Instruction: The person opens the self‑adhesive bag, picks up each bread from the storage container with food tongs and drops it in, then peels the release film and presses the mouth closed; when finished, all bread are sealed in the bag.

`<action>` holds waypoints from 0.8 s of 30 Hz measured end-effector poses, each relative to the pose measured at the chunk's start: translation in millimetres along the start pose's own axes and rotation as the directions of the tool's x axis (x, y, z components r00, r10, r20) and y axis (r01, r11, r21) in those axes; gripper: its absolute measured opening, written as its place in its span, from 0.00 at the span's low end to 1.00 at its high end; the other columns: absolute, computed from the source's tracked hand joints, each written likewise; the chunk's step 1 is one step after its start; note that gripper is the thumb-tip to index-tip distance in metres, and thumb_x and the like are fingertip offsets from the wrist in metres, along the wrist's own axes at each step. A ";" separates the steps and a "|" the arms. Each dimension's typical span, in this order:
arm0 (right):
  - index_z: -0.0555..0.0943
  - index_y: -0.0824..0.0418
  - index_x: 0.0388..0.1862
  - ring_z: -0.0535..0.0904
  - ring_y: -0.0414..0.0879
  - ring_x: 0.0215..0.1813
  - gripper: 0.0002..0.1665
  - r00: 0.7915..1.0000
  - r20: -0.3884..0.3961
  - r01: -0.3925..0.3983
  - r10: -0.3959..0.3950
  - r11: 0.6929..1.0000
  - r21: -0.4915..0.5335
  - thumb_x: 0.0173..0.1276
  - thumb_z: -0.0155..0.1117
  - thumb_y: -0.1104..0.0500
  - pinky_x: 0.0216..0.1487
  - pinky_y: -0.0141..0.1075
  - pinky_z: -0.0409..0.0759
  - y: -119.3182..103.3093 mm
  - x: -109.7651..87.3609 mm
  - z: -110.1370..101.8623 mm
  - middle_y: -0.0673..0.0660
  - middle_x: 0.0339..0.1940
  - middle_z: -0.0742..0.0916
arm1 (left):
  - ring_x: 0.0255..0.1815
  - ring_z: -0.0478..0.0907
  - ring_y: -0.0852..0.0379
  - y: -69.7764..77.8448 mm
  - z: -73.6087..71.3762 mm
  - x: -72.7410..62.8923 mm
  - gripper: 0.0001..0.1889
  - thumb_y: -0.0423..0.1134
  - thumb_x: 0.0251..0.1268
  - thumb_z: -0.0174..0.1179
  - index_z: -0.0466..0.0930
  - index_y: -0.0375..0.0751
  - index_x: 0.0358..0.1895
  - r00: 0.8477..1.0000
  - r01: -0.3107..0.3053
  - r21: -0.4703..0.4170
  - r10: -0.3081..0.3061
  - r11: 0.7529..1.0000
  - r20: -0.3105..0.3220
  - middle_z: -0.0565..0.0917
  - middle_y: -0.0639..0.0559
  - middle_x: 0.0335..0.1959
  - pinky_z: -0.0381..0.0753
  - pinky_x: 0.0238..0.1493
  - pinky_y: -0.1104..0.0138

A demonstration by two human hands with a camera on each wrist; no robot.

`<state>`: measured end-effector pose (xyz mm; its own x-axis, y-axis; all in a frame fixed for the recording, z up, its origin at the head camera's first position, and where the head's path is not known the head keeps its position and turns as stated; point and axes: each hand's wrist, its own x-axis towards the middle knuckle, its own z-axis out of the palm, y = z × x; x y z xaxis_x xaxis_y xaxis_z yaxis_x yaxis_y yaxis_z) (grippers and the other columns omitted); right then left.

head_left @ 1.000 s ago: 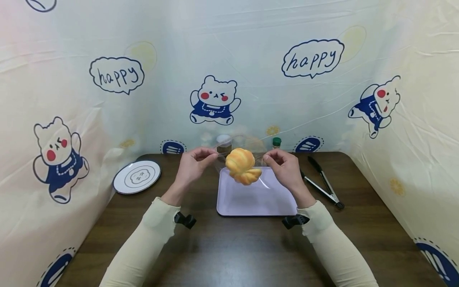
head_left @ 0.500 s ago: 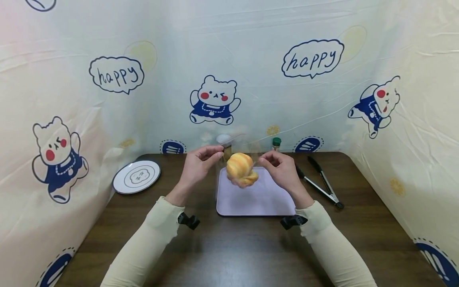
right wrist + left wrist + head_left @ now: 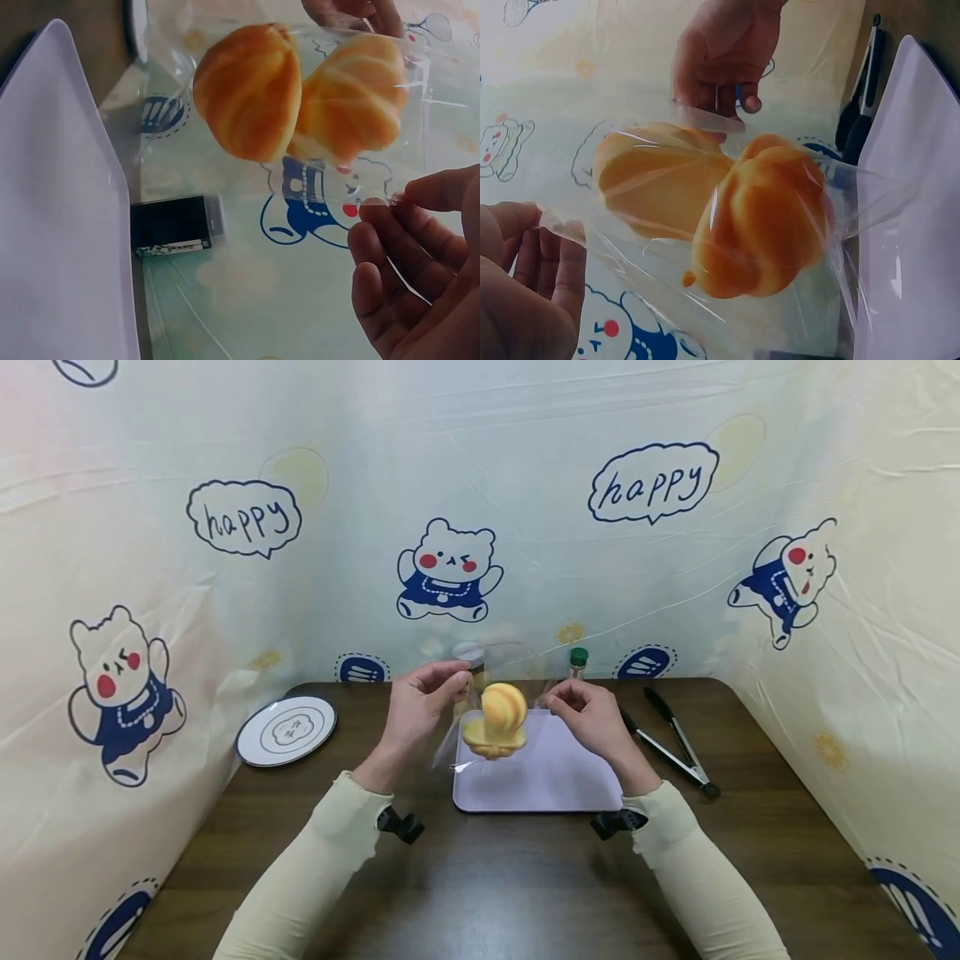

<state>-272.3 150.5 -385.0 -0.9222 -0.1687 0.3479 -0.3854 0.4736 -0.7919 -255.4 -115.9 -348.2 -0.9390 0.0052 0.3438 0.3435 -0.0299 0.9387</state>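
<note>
Two shell-ridged golden bread rolls (image 3: 504,707) (image 3: 763,217) lie inside a clear plastic bag (image 3: 315,184), held up above the lilac tray (image 3: 558,777). My left hand (image 3: 414,706) pinches the bag's upper left edge between thumb and fingers. On the other side, my right hand (image 3: 594,720) pinches the bag's right edge, thumb against forefinger, as the right wrist view shows. Both rolls hang between the hands, touching each other, and neither hand touches them. The tray's far part is partly behind the bag and rolls.
A white plate (image 3: 250,739) with a dark rim stands at the table's left edge. Black-and-silver tongs (image 3: 681,750) lie right of the tray. Behind the bag stand a white-lidded jar (image 3: 468,652) and a green-capped bottle (image 3: 578,658). Printed cloth (image 3: 540,460) encloses the table.
The rolls have turned over inside the bag and shifted slightly lower and left. My left hand has come a little to the right. My right hand still pinches its edge.
</note>
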 end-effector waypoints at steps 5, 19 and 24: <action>0.84 0.54 0.44 0.81 0.49 0.40 0.10 1.000 -0.014 0.017 -0.017 1.000 -0.006 0.72 0.64 0.50 0.41 0.39 0.80 -1.9 -0.9 -2.4 0.55 0.41 0.88 | 0.39 0.82 0.57 0.8 6.2 -1.6 0.18 0.45 0.62 0.70 0.86 0.37 0.50 0.999 0.036 0.017 -0.036 0.999 0.008 0.87 0.49 0.43 0.86 0.42 0.70; 0.85 0.58 0.44 0.80 0.46 0.39 0.10 0.909 -0.197 0.344 -0.368 0.927 -0.149 0.68 0.68 0.55 0.36 0.37 0.82 -35.3 4.0 6.8 0.56 0.40 0.88 | 0.39 0.82 0.53 1.0 6.7 -5.7 0.19 0.49 0.64 0.67 0.86 0.44 0.53 0.995 0.029 0.151 -0.043 0.988 0.091 0.87 0.47 0.44 0.86 0.45 0.68; 0.87 0.57 0.43 0.80 0.47 0.43 0.09 0.864 -0.180 0.431 -0.470 0.876 -0.218 0.67 0.69 0.55 0.41 0.41 0.83 -46.5 7.8 14.9 0.54 0.39 0.89 | 0.38 0.82 0.54 1.0 7.2 -6.5 0.17 0.48 0.64 0.68 0.86 0.47 0.53 0.993 0.014 0.155 -0.033 0.988 0.117 0.87 0.48 0.44 0.87 0.45 0.66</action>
<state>-262.0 114.2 -352.9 -0.6102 -0.2124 0.7633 -0.7280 0.5305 -0.4343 -248.9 -108.8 -349.3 -0.9416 0.1227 0.3137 0.3282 0.1250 0.9363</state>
